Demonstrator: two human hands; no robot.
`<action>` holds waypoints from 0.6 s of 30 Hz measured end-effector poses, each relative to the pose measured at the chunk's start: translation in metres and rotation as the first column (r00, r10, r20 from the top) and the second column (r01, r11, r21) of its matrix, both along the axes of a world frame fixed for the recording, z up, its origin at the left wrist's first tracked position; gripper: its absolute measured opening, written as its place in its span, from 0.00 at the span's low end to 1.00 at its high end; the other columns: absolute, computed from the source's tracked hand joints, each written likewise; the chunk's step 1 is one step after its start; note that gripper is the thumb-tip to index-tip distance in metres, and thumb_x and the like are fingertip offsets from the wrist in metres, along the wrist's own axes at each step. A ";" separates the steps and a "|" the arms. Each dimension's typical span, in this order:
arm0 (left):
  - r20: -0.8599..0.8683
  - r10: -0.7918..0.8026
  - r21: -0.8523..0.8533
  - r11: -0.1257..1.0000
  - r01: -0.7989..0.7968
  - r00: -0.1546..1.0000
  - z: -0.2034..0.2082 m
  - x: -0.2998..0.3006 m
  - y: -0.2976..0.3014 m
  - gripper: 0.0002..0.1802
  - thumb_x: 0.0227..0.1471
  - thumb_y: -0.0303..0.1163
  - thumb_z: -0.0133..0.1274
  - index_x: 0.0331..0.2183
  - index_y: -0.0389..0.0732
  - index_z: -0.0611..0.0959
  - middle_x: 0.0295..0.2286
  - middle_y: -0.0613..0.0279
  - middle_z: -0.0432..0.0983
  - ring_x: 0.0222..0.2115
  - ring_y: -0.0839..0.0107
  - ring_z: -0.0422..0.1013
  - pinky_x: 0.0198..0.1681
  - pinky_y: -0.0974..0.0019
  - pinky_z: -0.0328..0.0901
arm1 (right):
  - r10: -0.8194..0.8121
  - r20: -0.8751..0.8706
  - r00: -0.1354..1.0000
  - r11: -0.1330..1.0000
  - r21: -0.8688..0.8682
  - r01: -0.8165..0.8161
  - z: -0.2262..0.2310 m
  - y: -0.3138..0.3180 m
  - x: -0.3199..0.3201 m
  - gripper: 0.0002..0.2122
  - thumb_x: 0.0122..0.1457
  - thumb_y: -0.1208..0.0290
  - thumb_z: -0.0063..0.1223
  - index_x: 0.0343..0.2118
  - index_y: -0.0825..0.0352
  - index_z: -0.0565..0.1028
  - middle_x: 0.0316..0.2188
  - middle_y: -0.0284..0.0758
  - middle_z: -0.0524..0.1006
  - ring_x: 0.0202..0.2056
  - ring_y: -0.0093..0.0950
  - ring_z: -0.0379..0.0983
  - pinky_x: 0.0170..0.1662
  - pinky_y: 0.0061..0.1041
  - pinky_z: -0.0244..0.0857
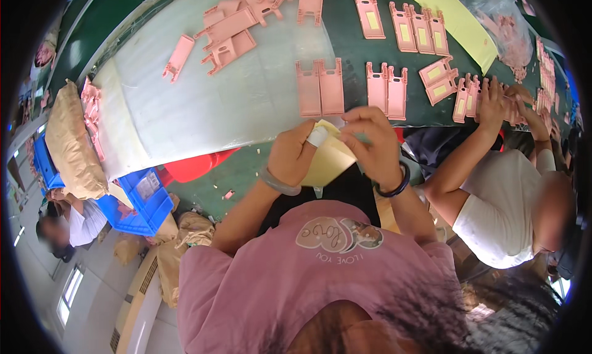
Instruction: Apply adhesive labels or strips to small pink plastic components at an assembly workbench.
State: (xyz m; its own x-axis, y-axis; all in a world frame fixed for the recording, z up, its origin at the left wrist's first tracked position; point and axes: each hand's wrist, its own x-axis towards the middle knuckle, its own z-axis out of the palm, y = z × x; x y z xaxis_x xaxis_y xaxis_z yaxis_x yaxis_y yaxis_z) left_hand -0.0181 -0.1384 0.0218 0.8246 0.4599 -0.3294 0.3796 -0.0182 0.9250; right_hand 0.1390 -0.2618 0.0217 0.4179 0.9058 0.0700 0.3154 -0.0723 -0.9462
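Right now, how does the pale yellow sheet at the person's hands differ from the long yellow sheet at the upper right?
The pale yellow sheet is raised in the left hand; the long yellow sheet lies on the dark green tabletop. The pale yellow sheet looks short and broad, the long yellow sheet much longer. Both are light yellow.

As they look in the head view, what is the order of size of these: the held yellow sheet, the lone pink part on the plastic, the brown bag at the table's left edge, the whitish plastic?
1. Plastic
2. Brown bag
3. Yellow sheet
4. Pink part
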 end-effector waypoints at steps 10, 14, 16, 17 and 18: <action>0.128 -0.269 0.411 0.890 0.196 0.955 -0.015 0.053 -0.044 0.11 0.43 0.25 0.55 0.34 0.34 0.81 0.40 0.52 0.76 0.39 0.52 0.69 0.45 0.54 0.66 | -0.060 0.480 0.875 0.978 -0.146 0.147 -0.002 -0.032 0.103 0.07 0.45 0.76 0.64 0.28 0.63 0.79 0.45 0.35 0.73 0.51 0.37 0.65 0.53 0.36 0.56; 0.139 -0.277 0.588 0.796 0.146 0.951 -0.021 0.088 -0.064 0.11 0.35 0.24 0.56 0.29 0.36 0.80 0.44 0.60 0.76 0.45 0.58 0.67 0.47 0.57 0.62 | 0.024 0.645 0.764 0.971 -0.198 0.136 -0.012 -0.024 0.115 0.07 0.44 0.74 0.64 0.28 0.60 0.80 0.44 0.33 0.73 0.51 0.36 0.66 0.51 0.36 0.54; 0.087 -0.248 0.695 0.709 0.120 0.965 -0.031 0.104 -0.069 0.11 0.33 0.25 0.56 0.28 0.38 0.82 0.45 0.65 0.76 0.45 0.63 0.66 0.47 0.59 0.58 | 0.084 0.675 0.733 0.981 -0.187 0.059 -0.019 -0.023 0.120 0.06 0.43 0.73 0.65 0.26 0.58 0.81 0.42 0.31 0.75 0.50 0.35 0.67 0.50 0.36 0.54; 0.085 -0.250 0.695 0.709 0.123 0.964 -0.036 0.107 -0.069 0.11 0.33 0.25 0.56 0.28 0.38 0.82 0.45 0.65 0.76 0.45 0.63 0.66 0.47 0.59 0.58 | 0.062 0.669 0.740 0.986 -0.156 0.059 -0.027 -0.023 0.121 0.06 0.41 0.72 0.66 0.25 0.56 0.82 0.41 0.29 0.75 0.48 0.34 0.68 0.50 0.35 0.55; 0.039 -0.248 0.740 0.658 0.139 0.968 -0.039 0.109 -0.070 0.11 0.33 0.26 0.56 0.27 0.39 0.82 0.45 0.67 0.76 0.45 0.64 0.66 0.46 0.59 0.58 | 0.061 0.666 0.744 0.985 -0.159 0.062 -0.031 -0.023 0.121 0.06 0.41 0.72 0.66 0.25 0.56 0.82 0.41 0.29 0.75 0.48 0.34 0.68 0.50 0.35 0.55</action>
State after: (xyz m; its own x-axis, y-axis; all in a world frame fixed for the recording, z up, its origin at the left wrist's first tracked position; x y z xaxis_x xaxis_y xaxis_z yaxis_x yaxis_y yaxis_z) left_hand 0.0913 -0.2080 -0.0172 0.9309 0.3323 0.1515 0.1713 -0.7638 0.6223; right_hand 0.2597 -0.2844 -0.0089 0.3204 0.9290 0.1851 0.8597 -0.2032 -0.4686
